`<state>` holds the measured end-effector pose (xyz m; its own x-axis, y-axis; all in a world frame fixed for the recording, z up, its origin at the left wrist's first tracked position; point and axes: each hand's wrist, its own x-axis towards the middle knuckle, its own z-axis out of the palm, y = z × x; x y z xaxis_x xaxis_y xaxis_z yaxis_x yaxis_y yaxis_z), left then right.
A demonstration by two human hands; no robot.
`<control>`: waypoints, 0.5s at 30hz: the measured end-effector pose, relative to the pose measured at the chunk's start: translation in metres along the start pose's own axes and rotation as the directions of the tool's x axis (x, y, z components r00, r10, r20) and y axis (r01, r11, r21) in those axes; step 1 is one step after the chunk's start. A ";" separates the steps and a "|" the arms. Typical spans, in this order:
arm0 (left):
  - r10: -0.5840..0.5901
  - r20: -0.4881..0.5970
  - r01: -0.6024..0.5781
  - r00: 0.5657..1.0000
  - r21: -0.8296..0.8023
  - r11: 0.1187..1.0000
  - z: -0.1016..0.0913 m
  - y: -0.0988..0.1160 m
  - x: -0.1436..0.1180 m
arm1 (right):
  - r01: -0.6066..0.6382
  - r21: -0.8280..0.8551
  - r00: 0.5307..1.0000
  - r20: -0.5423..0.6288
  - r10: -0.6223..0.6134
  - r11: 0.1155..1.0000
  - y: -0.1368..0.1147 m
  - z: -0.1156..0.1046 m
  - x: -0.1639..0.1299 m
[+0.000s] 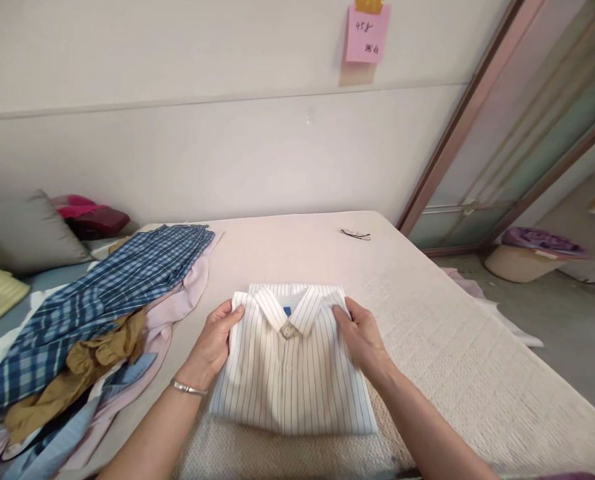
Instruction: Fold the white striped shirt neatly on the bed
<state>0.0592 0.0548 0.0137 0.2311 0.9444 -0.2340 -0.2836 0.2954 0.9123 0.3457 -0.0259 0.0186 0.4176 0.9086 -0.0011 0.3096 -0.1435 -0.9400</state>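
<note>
A white shirt (260, 373) with dark pinstripes is folded into a compact shape, collar at the far end and button front facing up. My left hand (216, 340) pinches its left shoulder edge, thumb on top and fingers underneath. On the opposite shoulder, my right hand (360, 330) grips the cloth in the same way. A blue label shows inside the buttoned collar. Whether the shirt rests on the bed or is slightly raised, I cannot tell. A silver bracelet (188, 388) circles my left wrist.
Left on the bed (457, 360) lies a clothes pile with a blue plaid shirt (127, 280) and a brown garment (82, 367). A grey pillow (22, 230) sits behind it. Eyeglasses (356, 235) lie near the wall. A bin (522, 260) stands on the floor, right.
</note>
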 end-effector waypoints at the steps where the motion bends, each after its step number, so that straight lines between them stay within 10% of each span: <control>1: 0.022 -0.003 -0.022 1.000 0.003 1.000 0.003 -0.001 0.007 | -0.006 -0.029 1.000 -0.026 0.005 1.000 0.002 -0.003 0.007; 8: 0.012 -0.134 0.032 0.991 0.318 0.947 0.000 -0.034 0.048 | -0.264 -0.320 0.965 -0.083 0.250 0.910 0.038 0.000 0.045; 15: 0.000 -0.217 0.106 0.976 0.476 0.873 -0.013 -0.024 0.034 | -0.298 -0.445 0.951 -0.060 0.303 0.845 0.031 -0.008 0.036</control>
<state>0.0612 0.0817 -0.0205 0.0240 0.9531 -0.3017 0.2198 0.2894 0.9317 0.3776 -0.0007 -0.0076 0.5425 0.7970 -0.2656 0.5171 -0.5659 -0.6421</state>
